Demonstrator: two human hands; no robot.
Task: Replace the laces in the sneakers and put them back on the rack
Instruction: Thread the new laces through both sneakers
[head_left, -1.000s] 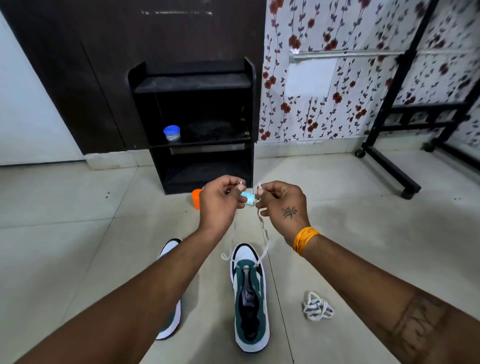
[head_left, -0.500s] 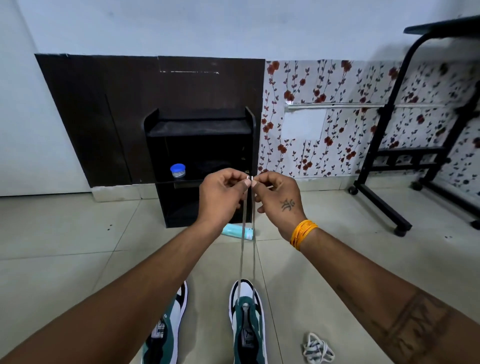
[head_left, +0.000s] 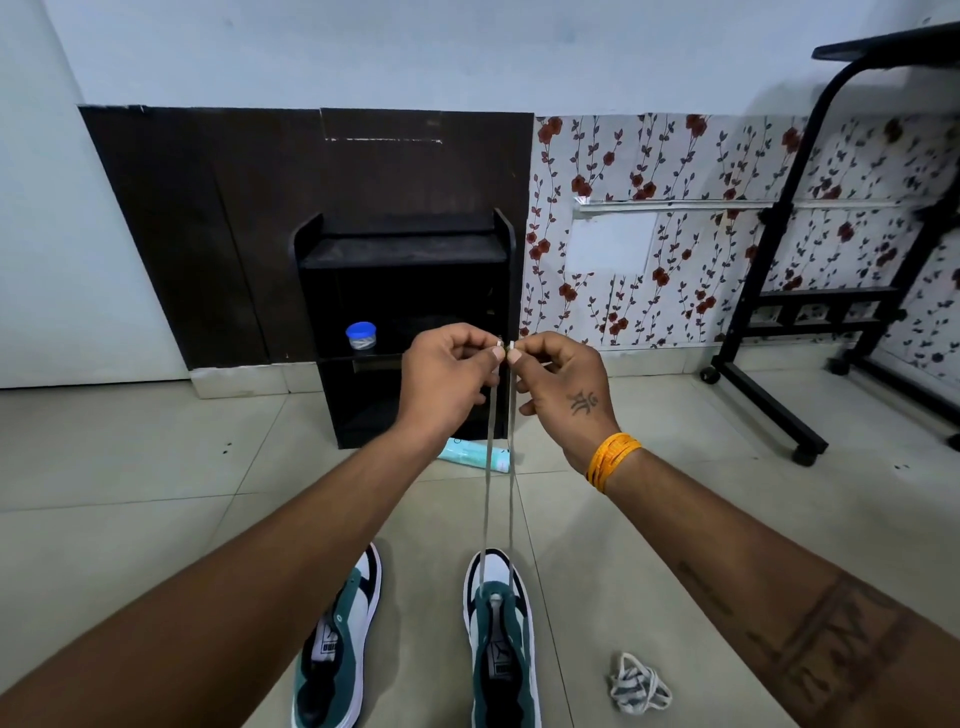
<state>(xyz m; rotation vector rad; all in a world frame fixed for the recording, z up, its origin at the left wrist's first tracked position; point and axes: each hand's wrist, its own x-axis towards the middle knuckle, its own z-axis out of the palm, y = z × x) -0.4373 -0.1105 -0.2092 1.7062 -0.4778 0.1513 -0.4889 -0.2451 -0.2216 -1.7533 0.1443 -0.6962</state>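
While both lace (head_left: 486, 499) ends were held level in front of the rack (head_left: 405, 270), left hand (head_left: 447, 379) pinched one tip, right hand (head_left: 563, 387) the other, tips nearly touching. Ran straight down as two taut strands to the front eyelets of the right-side shoe (head_left: 501, 639), directly below both hands, toe toward the rack. Looked evened for crossing. Other shoe (head_left: 337, 639) just beside, unlaced; bundled lace (head_left: 638, 683) on the floor (head_left: 130, 467).
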